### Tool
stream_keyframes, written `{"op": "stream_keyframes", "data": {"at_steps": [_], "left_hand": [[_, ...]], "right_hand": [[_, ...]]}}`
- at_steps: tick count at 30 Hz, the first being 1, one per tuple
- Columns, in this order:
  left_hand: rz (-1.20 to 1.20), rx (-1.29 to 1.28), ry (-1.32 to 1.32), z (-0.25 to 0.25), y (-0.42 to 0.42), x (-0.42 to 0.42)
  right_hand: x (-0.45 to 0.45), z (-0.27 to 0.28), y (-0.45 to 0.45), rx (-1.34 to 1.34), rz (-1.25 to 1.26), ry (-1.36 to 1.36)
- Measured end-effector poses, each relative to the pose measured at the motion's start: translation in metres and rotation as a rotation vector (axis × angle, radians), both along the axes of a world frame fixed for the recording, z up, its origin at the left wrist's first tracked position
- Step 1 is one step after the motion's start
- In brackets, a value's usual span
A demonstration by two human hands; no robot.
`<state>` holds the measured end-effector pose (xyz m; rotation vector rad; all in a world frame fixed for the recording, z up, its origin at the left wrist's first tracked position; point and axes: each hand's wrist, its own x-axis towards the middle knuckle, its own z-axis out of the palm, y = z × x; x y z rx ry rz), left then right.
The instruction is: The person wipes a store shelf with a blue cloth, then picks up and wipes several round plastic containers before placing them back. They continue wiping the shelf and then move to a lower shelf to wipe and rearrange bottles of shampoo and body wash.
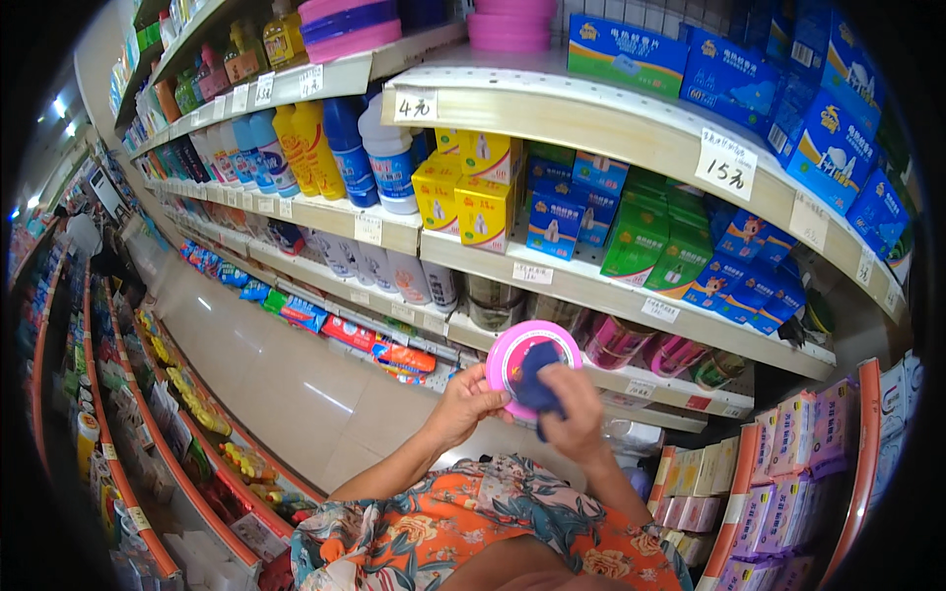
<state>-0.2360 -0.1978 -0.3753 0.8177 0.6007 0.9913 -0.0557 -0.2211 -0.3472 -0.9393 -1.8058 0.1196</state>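
My left hand (467,406) grips the left edge of a round pink container (511,341), thumb on its face and fingers behind it. The container has a printed label on its flat round face, partly covered. A dark blue cloth (537,378) is bunched in my right hand (575,414) and lies against the face of the container. Both hands are in front of my body, before the lower shelves. Similar round pink containers (510,26) are stacked on the upper shelf ahead.
Shelving (591,96) curves across the front, holding blue boxes (628,52), yellow boxes (480,207), green boxes (639,240) and bottles (388,162). Purple packs (791,443) stand close on my right. A tiled aisle (295,362) runs left past another rack (199,473); a person (85,233) is far along it.
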Motion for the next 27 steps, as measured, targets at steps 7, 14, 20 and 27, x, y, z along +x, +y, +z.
{"op": "stream_keyframes", "data": {"at_steps": [7, 14, 20, 27], "left_hand": [[0.056, 0.053, 0.108, 0.015, -0.002, -0.015], [0.143, 0.258, -0.071, 0.106, 0.008, -0.047], [0.129, 0.518, -0.106, 0.225, 0.065, -0.006], [0.126, 0.556, -0.084, 0.324, 0.149, 0.066]], "right_hand": [[0.001, -0.017, 0.000, 0.030, -0.152, -0.061], [0.052, -0.042, -0.004, -0.304, -0.241, 0.934], [0.060, -0.059, -0.014, -0.279, -0.335, 0.703], [0.074, -0.039, -0.034, -0.128, -0.376, 0.498]]}}
